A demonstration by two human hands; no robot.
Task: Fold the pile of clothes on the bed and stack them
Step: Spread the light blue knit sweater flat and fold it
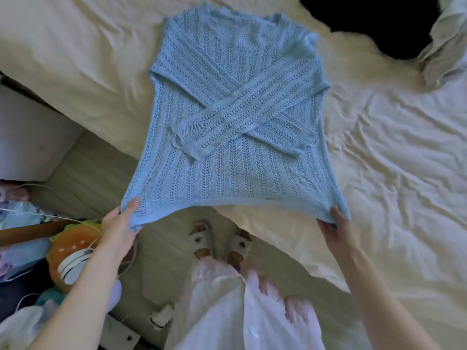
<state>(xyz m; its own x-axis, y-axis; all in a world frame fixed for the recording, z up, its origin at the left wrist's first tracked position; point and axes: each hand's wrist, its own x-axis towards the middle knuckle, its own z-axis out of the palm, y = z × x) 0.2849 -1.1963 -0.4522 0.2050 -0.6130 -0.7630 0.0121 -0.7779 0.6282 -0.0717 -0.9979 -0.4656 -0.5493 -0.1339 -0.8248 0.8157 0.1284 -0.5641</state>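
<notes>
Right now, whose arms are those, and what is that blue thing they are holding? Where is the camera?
There is no machine here. A person wears a camera on their head, so the one picture looks down at their own arms and feet. The blue thing is a knitted sweater full of little holes. It lies mostly on a cream bed sheet, with its two sleeves crossed over the front. The left hand pinches one bottom corner and the right hand pinches the other, lifting the hem off the bed's edge. At the far right lie something dark and a grey cloth.

No text (or label) can be read.
</notes>
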